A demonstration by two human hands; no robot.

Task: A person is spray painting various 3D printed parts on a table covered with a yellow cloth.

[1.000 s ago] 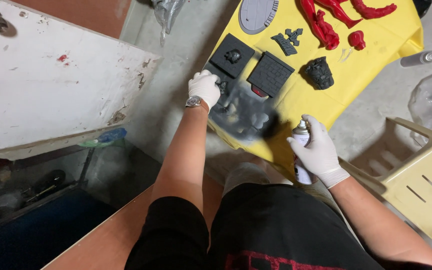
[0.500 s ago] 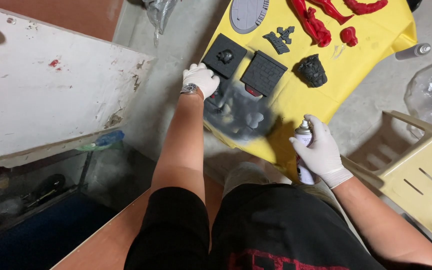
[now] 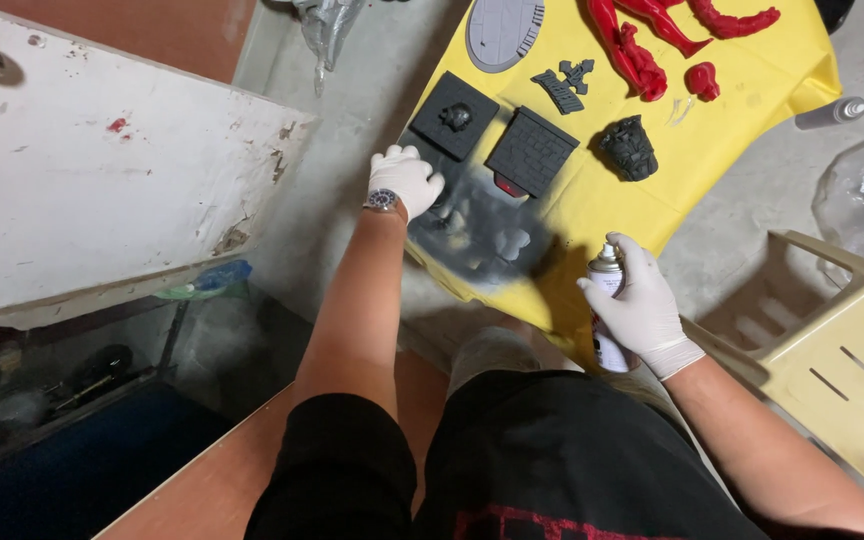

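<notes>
The gloved left hand [image 3: 407, 180] is loosely curled with its fingertips down at the left edge of the yellow sheet [image 3: 722, 150], pinching or steadying something small that I cannot make out, so its grip cannot be told. The gloved right hand [image 3: 642, 305] is wrapped firmly round an upright spray can [image 3: 606, 300] held over the near edge of the sheet, nozzle facing the dark overspray patch [image 3: 482, 235].

To spray well here, it looks wise to keep the can upright, well off the pieces, and sweep in light passes rather than dwell.

Left to right beyond the patch lie a black square tile with a skull [image 3: 455, 115], a black brick-pattern tile [image 3: 530, 150], a black sculpted head [image 3: 629, 148] and, farther off, red figure parts [image 3: 642, 50].

A white panel [image 3: 102, 170] crowds the left; a pale plastic chair [image 3: 832, 340] hems the right elbow. Open concrete floor [image 3: 352, 100] lies between panel and sheet.
</notes>
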